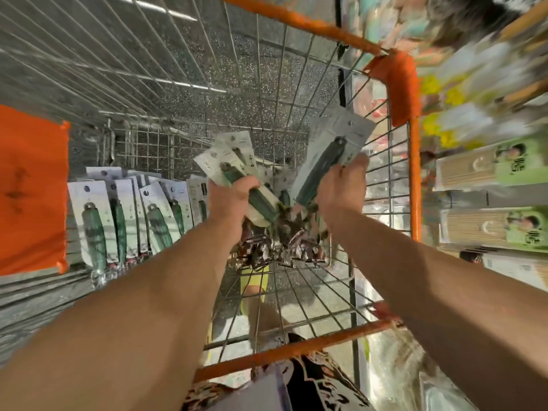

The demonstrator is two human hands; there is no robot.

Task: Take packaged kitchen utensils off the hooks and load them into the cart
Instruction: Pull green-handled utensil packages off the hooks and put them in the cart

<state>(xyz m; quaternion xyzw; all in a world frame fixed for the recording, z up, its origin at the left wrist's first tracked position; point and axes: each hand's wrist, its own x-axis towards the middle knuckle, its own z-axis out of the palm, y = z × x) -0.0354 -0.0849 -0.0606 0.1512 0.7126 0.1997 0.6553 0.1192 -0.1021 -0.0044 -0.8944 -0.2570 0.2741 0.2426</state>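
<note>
Packages of green-handled utensils are filling both of my hands, and I am holding them over the inside of the wire cart (413,185). My left hand (229,197) is clamped around a bundle of packages (228,161), several cards together, with the fingers curled over the green handles. My right hand (341,185) is gripping another package (332,152), perhaps more than one, I cannot tell the count. The grip on each side is closed tight on the goods, not loose.

Both bundles are lying with the long axis going up and away from me, the card tops with hang holes pointing toward the far end of the cart and the metal heads hanging down near my wrists. The left bundle is tilting toward the left side, the right one toward the right orange corner of the cart.

A row of packages (118,215) is already standing along the left wall of the cart, upright and side by side. My left hand is the nearer one to this row, so I judge it should set down first, beside the last card there. Both forearms are stretched forward and nearly parallel above the near orange rail.
</note>
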